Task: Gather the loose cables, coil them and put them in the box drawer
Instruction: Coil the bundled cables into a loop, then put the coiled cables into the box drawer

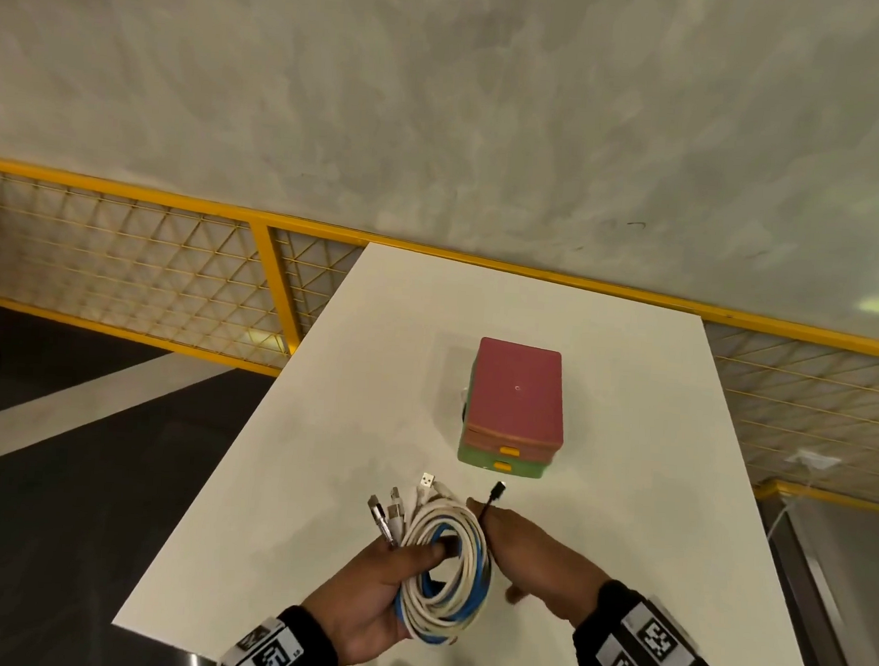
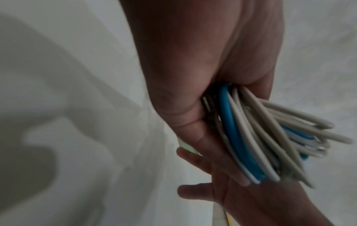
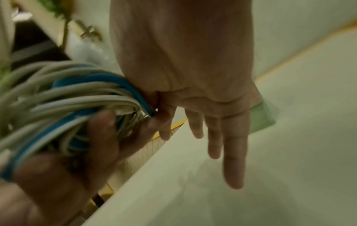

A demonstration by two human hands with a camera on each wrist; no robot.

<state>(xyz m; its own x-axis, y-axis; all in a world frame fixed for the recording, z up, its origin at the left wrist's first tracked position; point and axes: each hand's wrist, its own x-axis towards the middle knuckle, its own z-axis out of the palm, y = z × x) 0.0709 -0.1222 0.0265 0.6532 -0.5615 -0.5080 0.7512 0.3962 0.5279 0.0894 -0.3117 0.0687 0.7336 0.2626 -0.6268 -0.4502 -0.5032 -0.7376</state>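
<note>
The coil of cables is a loose round bundle of smooth white and blue rubbery cords, with several metal USB plugs fanning out at its far side. The left hand grasps the coil's left side, thumb hooked through the ring and fingers wrapped underneath; the left wrist view shows the cords squeezed into the fold of the palm. The right hand sits against the coil's right side, pinching a thin black cable whose small plug sticks up past the fingertips; in the right wrist view its other fingers hang straight down over the table. The bundle is held just above the near end of a smooth white table. Farther along the table, apart from the hands, stands the box, a rounded plastic stack with a matte pink top tier over a green tier, each with a small orange drawer tab facing the person; both drawers look closed. A yellow-framed wire mesh fence runs behind the table under a mottled grey wall. Both wrist views are blurred, and the black cable cannot be made out in them.
</note>
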